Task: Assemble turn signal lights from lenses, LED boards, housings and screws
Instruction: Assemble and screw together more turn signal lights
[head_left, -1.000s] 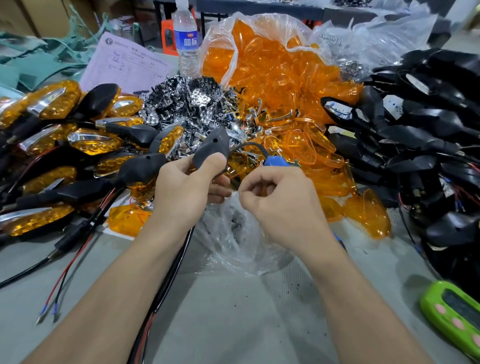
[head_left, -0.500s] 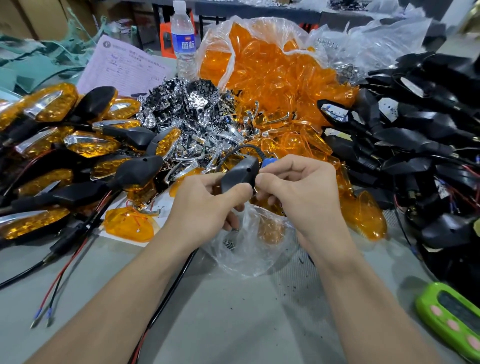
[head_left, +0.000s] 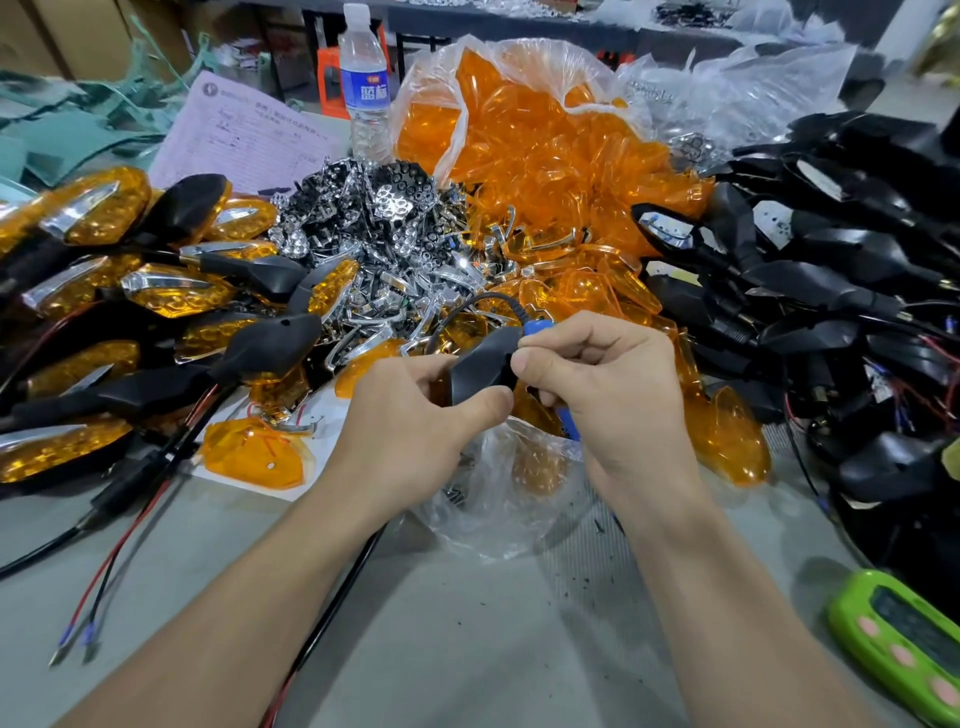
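Black housing (head_left: 480, 366), orange lenses (head_left: 540, 156), possibly blue-handled tool (head_left: 535, 328).

Both bare forearms enter from the lower edge and converge at frame centre. Left hand (head_left: 410, 415), its back to the camera, grips a housing (head_left: 483, 364), with the thumb pressed along its lower edge. Right hand (head_left: 608, 384), just beside it, has its fingers curled round a blue tool (head_left: 537, 328) and its thumb tip against the housing.
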